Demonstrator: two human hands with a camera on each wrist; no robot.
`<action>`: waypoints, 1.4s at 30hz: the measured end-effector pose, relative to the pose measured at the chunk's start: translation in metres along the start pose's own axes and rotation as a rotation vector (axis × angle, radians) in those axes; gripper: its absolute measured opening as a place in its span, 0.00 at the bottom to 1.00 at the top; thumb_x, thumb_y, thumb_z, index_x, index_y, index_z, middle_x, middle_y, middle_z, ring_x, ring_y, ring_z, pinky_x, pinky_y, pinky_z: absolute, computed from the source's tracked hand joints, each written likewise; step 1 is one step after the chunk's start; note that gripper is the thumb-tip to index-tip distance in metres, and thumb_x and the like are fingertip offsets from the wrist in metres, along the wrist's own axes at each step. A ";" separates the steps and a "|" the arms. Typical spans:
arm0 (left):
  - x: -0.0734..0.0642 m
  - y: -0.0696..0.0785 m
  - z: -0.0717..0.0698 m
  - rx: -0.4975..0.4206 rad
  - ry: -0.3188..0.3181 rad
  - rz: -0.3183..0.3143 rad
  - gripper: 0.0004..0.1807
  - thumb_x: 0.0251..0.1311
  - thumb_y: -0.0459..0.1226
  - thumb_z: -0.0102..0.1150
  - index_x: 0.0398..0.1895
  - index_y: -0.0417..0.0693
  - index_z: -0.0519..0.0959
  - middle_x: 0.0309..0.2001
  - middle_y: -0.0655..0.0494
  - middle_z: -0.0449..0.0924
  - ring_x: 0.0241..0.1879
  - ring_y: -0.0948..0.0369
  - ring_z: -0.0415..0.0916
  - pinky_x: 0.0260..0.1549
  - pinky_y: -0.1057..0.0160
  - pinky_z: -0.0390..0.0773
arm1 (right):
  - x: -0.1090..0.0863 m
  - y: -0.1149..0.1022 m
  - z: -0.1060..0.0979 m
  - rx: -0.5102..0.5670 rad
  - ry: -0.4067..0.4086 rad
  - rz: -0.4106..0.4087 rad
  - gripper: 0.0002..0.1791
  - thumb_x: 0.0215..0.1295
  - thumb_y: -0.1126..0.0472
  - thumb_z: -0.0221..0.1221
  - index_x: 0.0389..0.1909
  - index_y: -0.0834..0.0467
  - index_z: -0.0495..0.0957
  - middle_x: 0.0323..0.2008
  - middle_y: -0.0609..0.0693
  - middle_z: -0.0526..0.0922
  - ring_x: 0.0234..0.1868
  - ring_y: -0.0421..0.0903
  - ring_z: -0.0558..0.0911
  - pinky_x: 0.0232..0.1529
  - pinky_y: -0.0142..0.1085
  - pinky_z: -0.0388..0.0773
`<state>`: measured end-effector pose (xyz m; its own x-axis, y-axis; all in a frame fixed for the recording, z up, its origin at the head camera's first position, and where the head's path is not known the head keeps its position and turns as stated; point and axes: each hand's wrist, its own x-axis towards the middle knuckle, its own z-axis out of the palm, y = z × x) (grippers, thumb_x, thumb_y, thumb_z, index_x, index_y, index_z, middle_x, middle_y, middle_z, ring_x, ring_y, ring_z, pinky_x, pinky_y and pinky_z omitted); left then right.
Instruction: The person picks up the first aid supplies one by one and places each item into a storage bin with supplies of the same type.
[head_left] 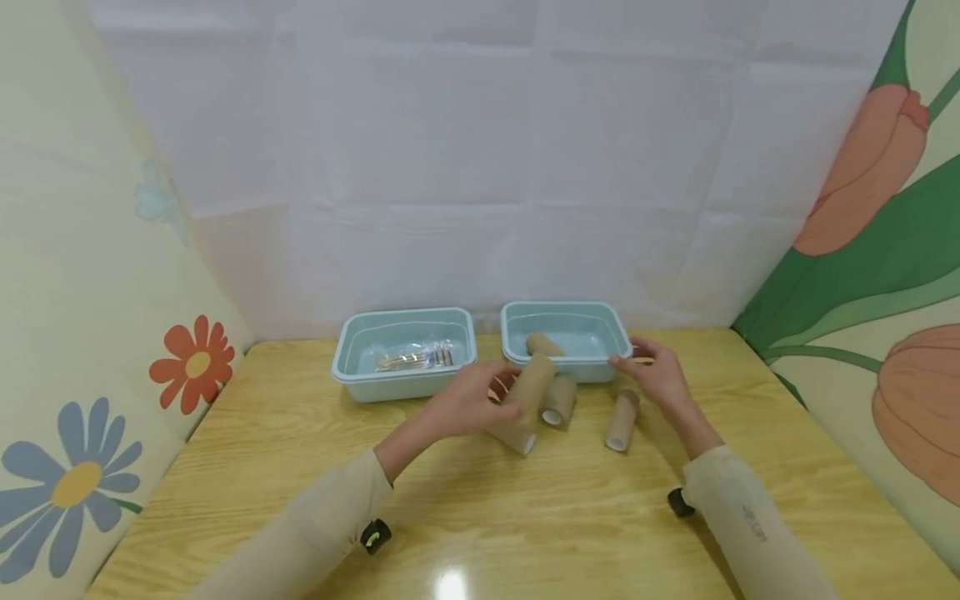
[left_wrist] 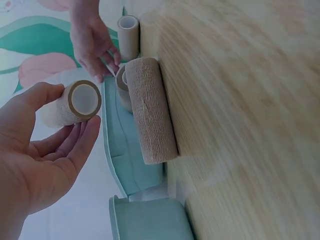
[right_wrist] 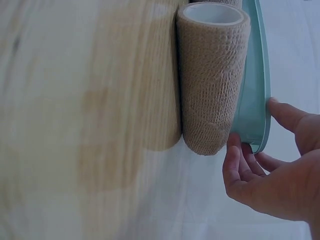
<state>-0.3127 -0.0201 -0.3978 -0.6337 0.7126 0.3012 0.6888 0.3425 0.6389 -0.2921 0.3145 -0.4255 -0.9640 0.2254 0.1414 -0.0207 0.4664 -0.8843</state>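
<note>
Just right of centre in the frame, my left hand (head_left: 480,398) held a tan roll (head_left: 537,382) off the table (head_left: 480,517), thumb on one side and fingers curled on the other, by the near left corner of the right-hand tray (head_left: 592,370). Gripping it across its girth probably kept both ends free. At that tray's right end, my right hand (head_left: 662,375) pinched the rim between thumb and fingers, I judge to steady it. Lower in the frame, a loose roll (head_left: 516,437) lay below my left hand, a stubby roll (head_left: 559,402) beside it, and a slim roll (head_left: 624,421) further right, all apparently within easy reach. The left-hand tray (head_left: 397,389) kept a clear packet of sticks (head_left: 416,358) apart from them. The near rim hid part of the roll inside the right-hand tray (head_left: 544,343), so I couldn't tell whether others lay behind that wall. My hand covered much of the loose roll, glare blurred the packet's contents, and the right wrist view cut off a second roll at its top edge.
</note>
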 end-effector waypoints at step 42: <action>0.080 -0.004 -0.010 -0.110 0.293 -0.457 0.26 0.59 0.44 0.69 0.50 0.29 0.82 0.45 0.38 0.84 0.27 0.54 0.84 0.39 0.56 0.83 | 0.000 0.003 0.003 0.007 0.033 -0.028 0.34 0.67 0.59 0.68 0.69 0.70 0.69 0.56 0.70 0.78 0.49 0.58 0.82 0.43 0.35 0.76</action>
<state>-0.3698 0.0295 -0.3693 -0.9418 0.3007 0.1506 0.2901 0.5000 0.8160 -0.2928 0.3132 -0.4297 -0.9536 0.2404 0.1810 -0.0498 0.4669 -0.8829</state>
